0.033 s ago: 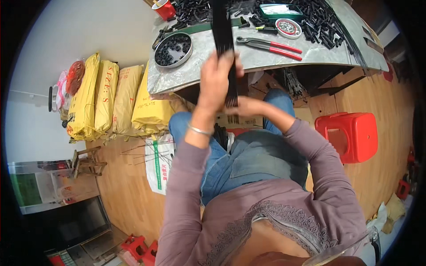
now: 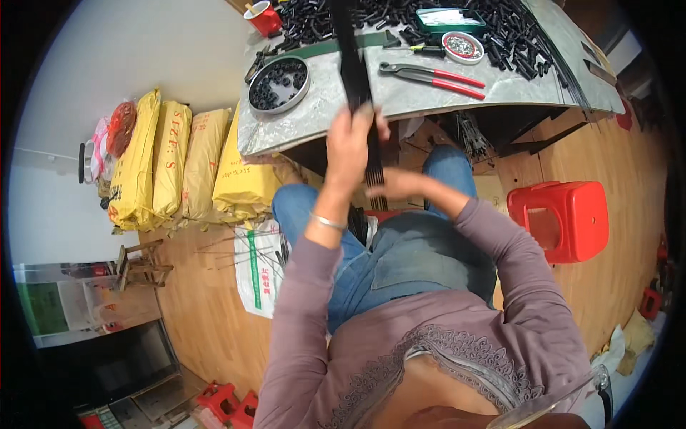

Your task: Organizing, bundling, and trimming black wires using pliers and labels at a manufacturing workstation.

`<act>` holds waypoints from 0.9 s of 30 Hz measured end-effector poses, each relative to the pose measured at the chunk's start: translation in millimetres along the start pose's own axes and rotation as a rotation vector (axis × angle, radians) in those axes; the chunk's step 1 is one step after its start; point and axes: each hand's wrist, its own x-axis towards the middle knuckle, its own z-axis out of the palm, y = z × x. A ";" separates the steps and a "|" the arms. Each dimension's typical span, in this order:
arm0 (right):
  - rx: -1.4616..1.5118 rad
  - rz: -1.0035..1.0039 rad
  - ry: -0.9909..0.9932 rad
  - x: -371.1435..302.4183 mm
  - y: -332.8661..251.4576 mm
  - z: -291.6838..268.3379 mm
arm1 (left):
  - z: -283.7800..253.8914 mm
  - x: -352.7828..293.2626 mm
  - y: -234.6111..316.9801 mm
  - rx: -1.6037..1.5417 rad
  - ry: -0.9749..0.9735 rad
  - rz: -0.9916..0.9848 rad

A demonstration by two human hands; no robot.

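A long bundle of thin black rods [image 2: 355,75] runs from the far edge of the view, over the table's front edge, down toward my lap. My left hand [image 2: 349,143] is closed around its middle, just in front of the table edge. Lower down, my right hand [image 2: 400,184] grips the bundle near its near end, where separate rod tips fan out a little below the fingers. Some of the right fingers are hidden by the rods.
On the grey table [image 2: 314,118] lie a round dish of black rings [image 2: 280,84], red-handled pincers [image 2: 436,77], a bowl of small metal parts [image 2: 463,48] and a heap of black pieces [image 2: 511,43]. Yellow sacks [image 2: 171,146] stand at left, a red stool [image 2: 575,222] at right.
Both hands and the bundle have come down toward my lap, the left hand further than the right. More of the rods' near ends now shows below the right hand.
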 end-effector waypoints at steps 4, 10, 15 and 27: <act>-0.122 0.132 -0.252 -20.0 85.2 88.7 | -19.6 -66.4 -83.1 -0.135 0.178 -0.169; -0.284 0.168 -0.459 -66.3 26.9 81.6 | -10.4 -109.6 -56.2 -0.268 0.214 -0.127; -0.308 0.118 -0.621 -69.1 7.2 78.5 | -11.2 -127.5 -58.3 -0.246 0.153 -0.226; -0.324 0.000 -0.442 -78.5 -92.0 -47.1 | 4.7 -82.2 -19.6 -0.294 -0.121 -0.162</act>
